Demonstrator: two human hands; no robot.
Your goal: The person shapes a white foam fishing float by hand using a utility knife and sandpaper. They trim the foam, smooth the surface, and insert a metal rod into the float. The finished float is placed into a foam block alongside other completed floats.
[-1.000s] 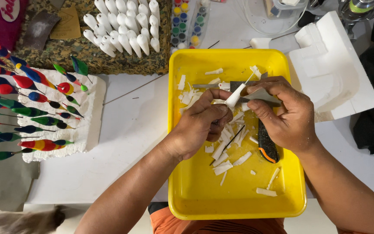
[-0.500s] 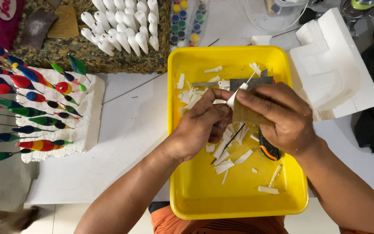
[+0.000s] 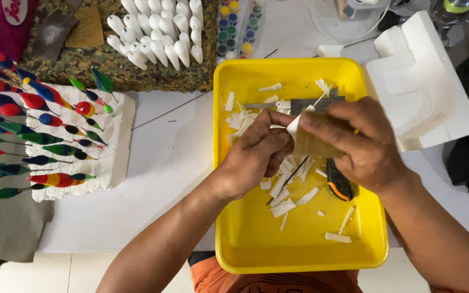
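Above the yellow tray (image 3: 245,239), the left hand (image 3: 256,157) pinches a white foam piece (image 3: 294,126), long axis tilted upward-right, while the right hand (image 3: 354,144) grips sandpaper (image 3: 313,145) against it.

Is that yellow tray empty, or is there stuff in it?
Not empty. The yellow tray holds scattered white foam shavings and a black-and-orange cutter.

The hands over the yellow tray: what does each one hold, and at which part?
The left hand pinches a small white float piece at its lower end. The right hand presses tan sandpaper against it, gripped along the top.
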